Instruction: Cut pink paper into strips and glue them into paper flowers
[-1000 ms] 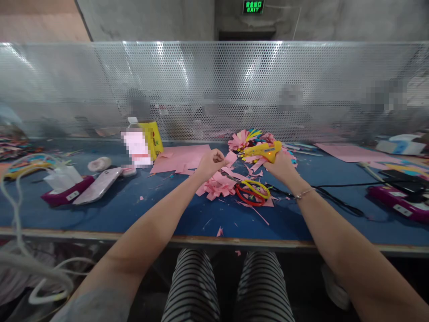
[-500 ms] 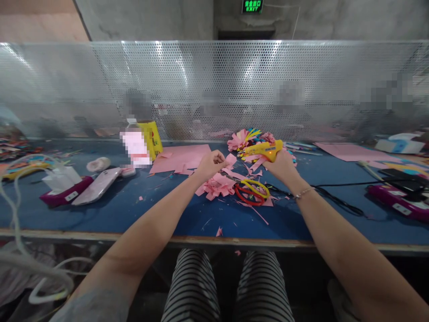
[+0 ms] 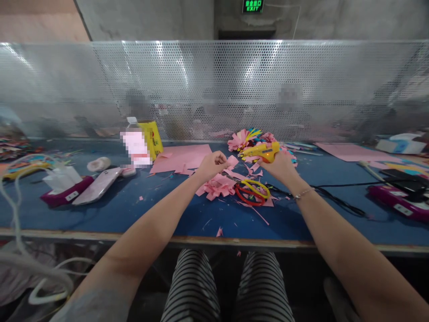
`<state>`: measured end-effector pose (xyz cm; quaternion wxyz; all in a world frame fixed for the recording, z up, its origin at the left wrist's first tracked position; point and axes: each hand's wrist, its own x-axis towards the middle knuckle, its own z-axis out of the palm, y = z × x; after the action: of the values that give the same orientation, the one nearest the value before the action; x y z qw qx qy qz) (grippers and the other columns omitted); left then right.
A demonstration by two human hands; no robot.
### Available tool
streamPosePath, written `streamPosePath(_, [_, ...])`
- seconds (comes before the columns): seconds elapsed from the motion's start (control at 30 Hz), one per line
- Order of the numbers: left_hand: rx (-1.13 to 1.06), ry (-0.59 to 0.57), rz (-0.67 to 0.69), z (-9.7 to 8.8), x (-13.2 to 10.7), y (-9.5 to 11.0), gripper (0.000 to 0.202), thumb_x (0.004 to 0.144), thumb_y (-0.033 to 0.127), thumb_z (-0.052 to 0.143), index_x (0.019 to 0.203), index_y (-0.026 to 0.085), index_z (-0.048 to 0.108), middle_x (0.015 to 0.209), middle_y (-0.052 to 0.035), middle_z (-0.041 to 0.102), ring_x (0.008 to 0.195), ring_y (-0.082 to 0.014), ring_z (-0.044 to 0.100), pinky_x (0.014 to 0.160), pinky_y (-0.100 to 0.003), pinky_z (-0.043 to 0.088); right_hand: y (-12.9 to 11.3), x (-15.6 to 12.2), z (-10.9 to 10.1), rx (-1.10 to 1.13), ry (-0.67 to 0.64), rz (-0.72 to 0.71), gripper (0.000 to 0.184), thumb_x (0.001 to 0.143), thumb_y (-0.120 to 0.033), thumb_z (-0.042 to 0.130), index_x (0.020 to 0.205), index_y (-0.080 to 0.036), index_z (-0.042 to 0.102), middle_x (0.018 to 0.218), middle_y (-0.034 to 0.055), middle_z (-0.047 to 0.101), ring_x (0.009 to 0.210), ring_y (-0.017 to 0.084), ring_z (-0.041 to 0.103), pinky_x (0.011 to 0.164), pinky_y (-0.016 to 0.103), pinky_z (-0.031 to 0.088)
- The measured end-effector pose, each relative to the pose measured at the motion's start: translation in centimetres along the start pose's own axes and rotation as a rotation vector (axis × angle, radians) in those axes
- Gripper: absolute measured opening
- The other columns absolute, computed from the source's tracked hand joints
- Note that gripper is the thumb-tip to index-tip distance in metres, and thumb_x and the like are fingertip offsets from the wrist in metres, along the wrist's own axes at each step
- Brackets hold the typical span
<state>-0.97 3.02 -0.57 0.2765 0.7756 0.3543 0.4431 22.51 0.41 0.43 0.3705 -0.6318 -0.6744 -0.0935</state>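
Note:
My right hand is wrapped round a yellow glue gun with a small orange light, its nozzle pointing left. Facing it, my left hand is closed in a pinch on a small pink paper piece. Below the hands, fringed pink paper lies bunched on the table. Beside it rest scissors with red and yellow handles, their blades partly covered by paper. Paper flowers in pink, yellow and blue sit behind the glue gun.
A pink sheet lies behind my left hand, with a bottle and yellow packet beyond. A phone leans on a purple power strip. Black cable runs right toward another purple strip. A perforated metal screen bounds the back.
The glue gun in my right hand has shifted slightly left, closer to my left hand. The left hand stays nearly in place with the pink paper piece.

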Motion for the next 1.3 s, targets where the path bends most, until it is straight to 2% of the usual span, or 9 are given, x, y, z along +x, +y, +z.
streamPosePath(0.3, [-0.047,-0.019,-0.010,0.03,-0.01,0.25,0.019,0.067,0.031,0.058,0.070,0.015,0.048,0.061,0.0004,0.056,0.051,-0.0070,0.052,0.046,-0.019,0.040,0.18,-0.29,0.45,0.052,-0.035,-0.049,0.036,0.067,-0.035,0.056,0.096,-0.014,0.062,0.084,0.0098,0.065,0.080,0.024,0.060,0.067,0.030,0.045])
streamPosePath(0.5, [-0.056,-0.021,-0.043,-0.18,0.10,0.02,0.016,0.067,0.028,0.058,0.068,0.015,0.047,0.060,0.0011,0.053,0.048,-0.0061,0.050,0.046,-0.020,0.042,0.19,-0.21,0.52,0.056,-0.069,-0.046,0.033,0.066,-0.035,0.057,0.092,-0.015,0.063,0.081,0.0092,0.065,0.078,0.024,0.060,0.064,0.030,0.046])
streamPosePath(0.97, [-0.010,-0.044,-0.018,-0.04,0.06,-0.27,0.022,0.067,0.034,0.058,0.070,0.014,0.048,0.061,-0.0003,0.057,0.052,-0.0071,0.052,0.049,-0.020,0.042,0.04,-0.38,0.51,0.049,-0.151,-0.005,0.029,0.066,-0.033,0.057,0.087,-0.014,0.064,0.080,0.0082,0.065,0.077,0.021,0.061,0.066,0.027,0.046])
streamPosePath(1.3, [-0.011,-0.032,-0.022,0.02,0.10,-0.27,0.020,0.067,0.032,0.058,0.070,0.015,0.048,0.061,0.0000,0.056,0.050,-0.0071,0.052,0.045,-0.019,0.040,0.10,-0.43,0.57,0.045,-0.187,-0.029,0.031,0.067,-0.034,0.056,0.091,-0.015,0.064,0.082,0.0074,0.066,0.077,0.020,0.061,0.065,0.025,0.046])
